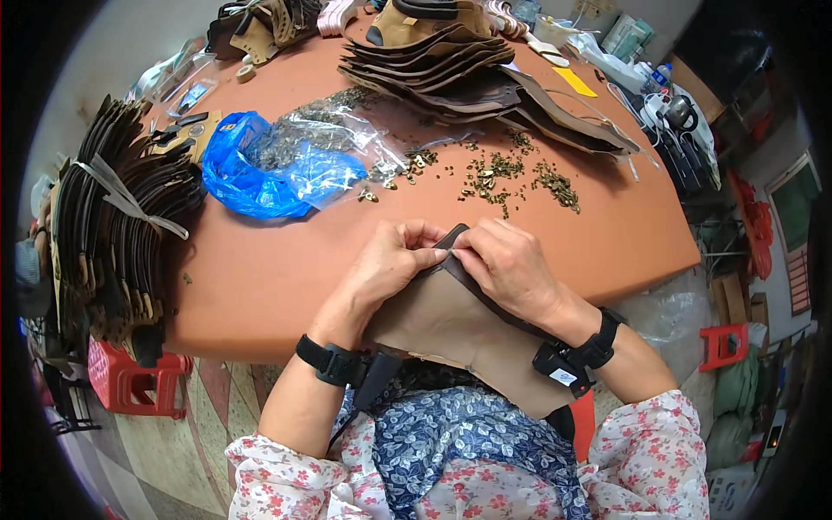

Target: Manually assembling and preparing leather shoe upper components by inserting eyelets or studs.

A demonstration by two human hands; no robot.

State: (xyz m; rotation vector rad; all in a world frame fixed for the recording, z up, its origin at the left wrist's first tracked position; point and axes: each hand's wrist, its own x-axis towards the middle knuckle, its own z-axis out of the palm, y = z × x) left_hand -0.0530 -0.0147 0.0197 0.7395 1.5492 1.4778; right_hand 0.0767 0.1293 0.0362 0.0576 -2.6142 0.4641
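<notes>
A brown leather boot upper piece (451, 322) with a dark padded edge lies over my lap and the table's front edge. My left hand (386, 260) pinches its top corner, thumb against the dark edge. My right hand (513, 267) is closed on the same corner from the other side, fingertips meeting the left thumb. Whatever small part may sit between the fingertips is too small to make out. Just beyond my hands, small brass-coloured metal fittings (494, 173) lie scattered in loose heaps. A clear plastic bag (325, 134) of similar fittings rests beside a crumpled blue plastic bag (251, 178).
Stacked leather pieces tied with a strip (121, 208) stand at the left table edge. Another stack of leather pieces (433, 74) fills the back middle. A tape roll (246, 74) and a yellow card (574, 82) lie farther back. Red plastic stools (139, 381) stand below on the left.
</notes>
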